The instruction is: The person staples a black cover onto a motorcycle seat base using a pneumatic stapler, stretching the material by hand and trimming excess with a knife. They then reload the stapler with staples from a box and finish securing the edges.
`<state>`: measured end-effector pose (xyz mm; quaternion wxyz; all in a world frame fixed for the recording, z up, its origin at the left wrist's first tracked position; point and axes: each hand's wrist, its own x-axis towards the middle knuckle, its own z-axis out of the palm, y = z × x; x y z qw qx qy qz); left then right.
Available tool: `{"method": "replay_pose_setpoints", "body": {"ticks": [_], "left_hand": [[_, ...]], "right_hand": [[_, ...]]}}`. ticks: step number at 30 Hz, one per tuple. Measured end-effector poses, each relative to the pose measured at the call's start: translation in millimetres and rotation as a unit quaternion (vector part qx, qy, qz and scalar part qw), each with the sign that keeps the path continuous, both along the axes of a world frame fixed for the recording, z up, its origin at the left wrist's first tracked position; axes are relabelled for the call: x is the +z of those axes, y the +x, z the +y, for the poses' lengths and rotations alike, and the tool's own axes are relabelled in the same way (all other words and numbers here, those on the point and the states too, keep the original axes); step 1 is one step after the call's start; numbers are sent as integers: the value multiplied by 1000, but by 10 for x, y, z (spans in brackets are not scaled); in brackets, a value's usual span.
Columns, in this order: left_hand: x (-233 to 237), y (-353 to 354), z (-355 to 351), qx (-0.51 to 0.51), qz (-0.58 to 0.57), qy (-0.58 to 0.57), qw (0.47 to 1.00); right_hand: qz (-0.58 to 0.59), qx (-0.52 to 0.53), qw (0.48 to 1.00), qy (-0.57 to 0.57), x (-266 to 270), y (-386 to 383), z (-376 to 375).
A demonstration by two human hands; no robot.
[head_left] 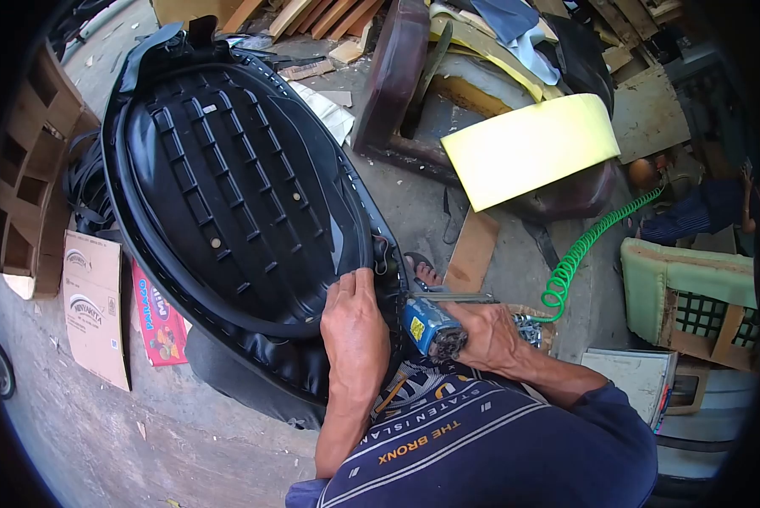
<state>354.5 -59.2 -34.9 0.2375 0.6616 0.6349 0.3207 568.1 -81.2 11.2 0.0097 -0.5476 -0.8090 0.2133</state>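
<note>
A black motorcycle seat (228, 186) lies with its ribbed plastic underside up, in front of my body. Black cover material is folded over its rim, and a row of staples runs along the right edge. My left hand (356, 322) presses its bent fingers onto the cover at the near right rim, gripping the folded edge. In my right hand (488, 339) is a blue pneumatic staple gun (431, 328), its nose at the seat's rim just right of my left hand. My fingers wrap round its handle, partly hidden.
A green coiled air hose (583, 250) runs from the staple gun to the upper right. Yellow foam (532, 152) rests on a worn seat frame behind. Flattened cardboard (95, 309) and a pink box (156, 313) lie left; a green-padded chair piece (689, 292) stands right.
</note>
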Motion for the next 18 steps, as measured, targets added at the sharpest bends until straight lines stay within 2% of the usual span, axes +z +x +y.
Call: {"method": "replay_pose_setpoints", "body": {"ticks": [5, 8, 10, 14, 16, 17, 18], "left_hand": [[-12, -22, -9, -3, -9, 5, 1000], [-14, -7, -7, -12, -4, 1, 1000], [-34, 16, -35, -25, 10, -5, 1000], [-66, 31, -43, -27, 3, -1, 1000], [-15, -25, -47, -28, -8, 0, 1000], [45, -54, -31, -25, -8, 3, 1000], [87, -79, -42, -18, -17, 7, 1000]], "right_hand": [[-17, 36, 999, 0, 48, -47, 118], [-86, 23, 996, -31, 131, -193, 158], [-176, 6, 979, -97, 133, -312, 215], [-163, 1, 980, -115, 114, -362, 369], [-163, 42, 980, -103, 142, -242, 408], [-84, 51, 989, -111, 182, -24, 515], [-40, -19, 962, -269, 277, 152, 719]]}}
